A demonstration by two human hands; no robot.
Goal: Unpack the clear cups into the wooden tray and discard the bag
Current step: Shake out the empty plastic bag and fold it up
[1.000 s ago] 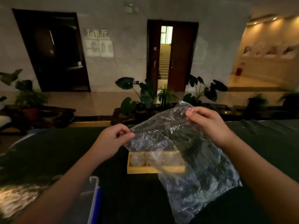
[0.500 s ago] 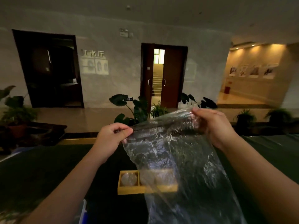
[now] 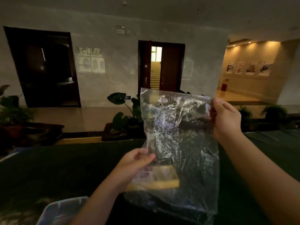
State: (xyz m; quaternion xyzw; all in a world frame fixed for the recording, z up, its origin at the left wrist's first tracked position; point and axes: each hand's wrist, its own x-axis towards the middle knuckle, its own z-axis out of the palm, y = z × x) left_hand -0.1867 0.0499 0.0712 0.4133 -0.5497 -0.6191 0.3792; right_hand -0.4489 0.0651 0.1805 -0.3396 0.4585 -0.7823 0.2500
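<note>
A crinkled clear plastic bag (image 3: 181, 143) hangs in the air in front of me, spread flat. My right hand (image 3: 227, 120) pinches its upper right corner. My left hand (image 3: 138, 161) pinches its left edge lower down. Behind the bag, on the dark table, sits the wooden tray (image 3: 164, 182); it shows only blurred through the plastic, and the clear cups in it cannot be made out.
The dark green table (image 3: 65, 168) stretches across the view. A clear plastic bin with a blue rim (image 3: 65, 210) stands at the near left edge. Potted plants (image 3: 126, 116) and a lobby with doors lie beyond the table.
My left hand dropped from the bag's top edge to its left side, lower down. My right hand raised its corner, so the bag now hangs spread out and covers the tray.
</note>
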